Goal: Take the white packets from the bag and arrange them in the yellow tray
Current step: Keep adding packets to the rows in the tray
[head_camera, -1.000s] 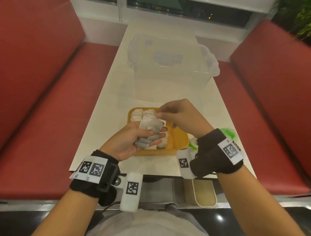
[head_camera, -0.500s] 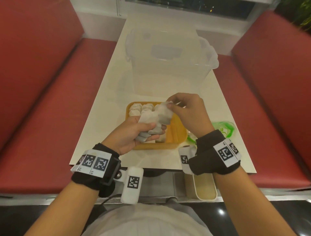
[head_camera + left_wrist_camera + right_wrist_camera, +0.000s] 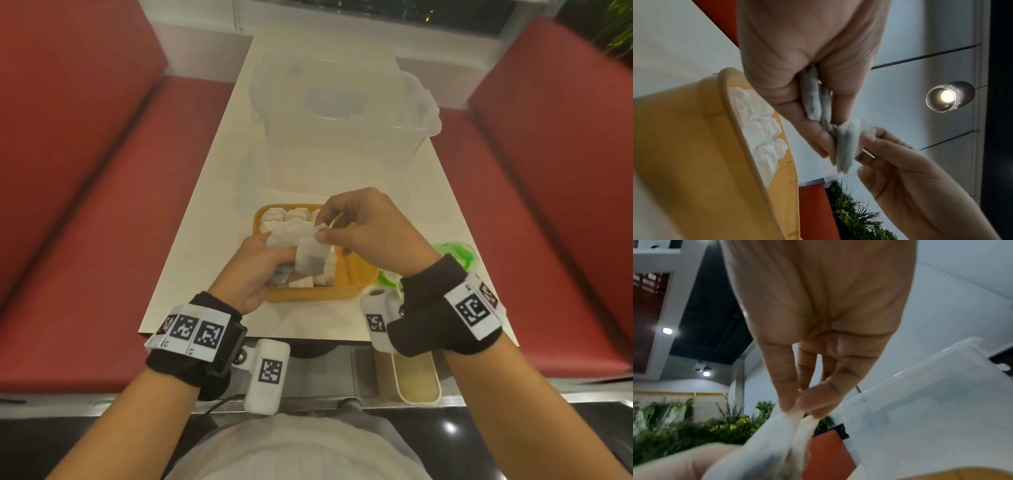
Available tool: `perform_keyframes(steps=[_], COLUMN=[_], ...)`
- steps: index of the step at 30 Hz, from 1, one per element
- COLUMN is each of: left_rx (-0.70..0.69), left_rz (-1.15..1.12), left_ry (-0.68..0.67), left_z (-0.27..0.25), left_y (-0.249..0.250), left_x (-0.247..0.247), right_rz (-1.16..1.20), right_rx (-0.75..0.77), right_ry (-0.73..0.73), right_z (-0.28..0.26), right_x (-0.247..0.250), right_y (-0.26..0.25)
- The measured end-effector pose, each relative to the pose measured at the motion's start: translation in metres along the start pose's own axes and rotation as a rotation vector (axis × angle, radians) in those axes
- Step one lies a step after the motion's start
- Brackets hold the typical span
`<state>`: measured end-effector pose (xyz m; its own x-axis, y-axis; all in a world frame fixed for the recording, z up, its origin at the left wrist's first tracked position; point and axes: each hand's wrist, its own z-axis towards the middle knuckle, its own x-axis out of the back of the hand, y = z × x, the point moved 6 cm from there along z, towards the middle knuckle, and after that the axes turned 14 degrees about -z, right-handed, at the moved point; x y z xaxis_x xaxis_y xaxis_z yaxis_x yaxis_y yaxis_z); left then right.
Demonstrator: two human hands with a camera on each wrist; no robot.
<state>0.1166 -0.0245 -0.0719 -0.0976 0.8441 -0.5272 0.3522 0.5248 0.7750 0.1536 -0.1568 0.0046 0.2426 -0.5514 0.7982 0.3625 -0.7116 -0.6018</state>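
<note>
Head view: left hand (image 3: 255, 270) holds a bunch of packets (image 3: 279, 238) over the near-left part of the tray (image 3: 308, 294), fingers curled round them. Right hand (image 3: 370, 229) pinches the top edge of one packet (image 3: 310, 258) between thumb and forefinger; it hangs over the tray's middle, touching the left hand's fingers. Both grips are clamped on packets.

Tray sits on the table (image 3: 205, 205), near its front edge. Packets already in the tray (image 3: 284, 217) fill its far-left part; its right side shows bare ridges.

Left wrist view: bunch (image 3: 818, 100) squeezed between thumb and fingers, single packet (image 3: 846, 146) at the right fingertips (image 3: 869, 139), packed row in the tray (image 3: 758, 129) below.

Right wrist view: thumb and forefinger closed on the packet's edge (image 3: 791, 421).

Green bag (image 3: 452, 255) lies on the table just right of the tray, partly behind the right wrist. Clear bin (image 3: 342, 120) stands beyond the tray.
</note>
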Motion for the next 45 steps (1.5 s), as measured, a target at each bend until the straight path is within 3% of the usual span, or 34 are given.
perform_keyframes(steps=[3,8,13,18,24,34,45], left_rx=[-0.005,0.034,-0.038,-0.074,-0.097,-0.09,-0.049], left_rz=[-0.054,-0.061,0.063,0.09,0.042,-0.031,-0.061], left_ry=[-0.009,-0.014,-0.035,-0.013,0.075,0.157,0.184], left_z=[-0.001,-0.001,0.0,0.004,0.008,0.01,0.008], left_y=[0.0,-0.002,-0.002,-0.003,-0.001,0.001,-0.001], left_x=[0.001,-0.002,-0.002,0.004,0.031,0.055,0.058], right_rz=[-0.131,0.042,0.111,-0.011,-0.231,-0.605,-0.717], right_rx=[-0.011,-0.067,-0.101,-0.075,-0.082,-0.051,-0.09], right_ry=[0.066,0.061,0.067,-0.038,0.028,-0.409,-0.467], right_z=[0.006,0.01,0.012,0.015,0.021,0.034,0.044], right_x=[-0.003,-0.01,-0.011,-0.006,0.021,-0.065,-0.072], right_y=[0.007,0.012,0.018,0.017,0.031,0.059,0.064])
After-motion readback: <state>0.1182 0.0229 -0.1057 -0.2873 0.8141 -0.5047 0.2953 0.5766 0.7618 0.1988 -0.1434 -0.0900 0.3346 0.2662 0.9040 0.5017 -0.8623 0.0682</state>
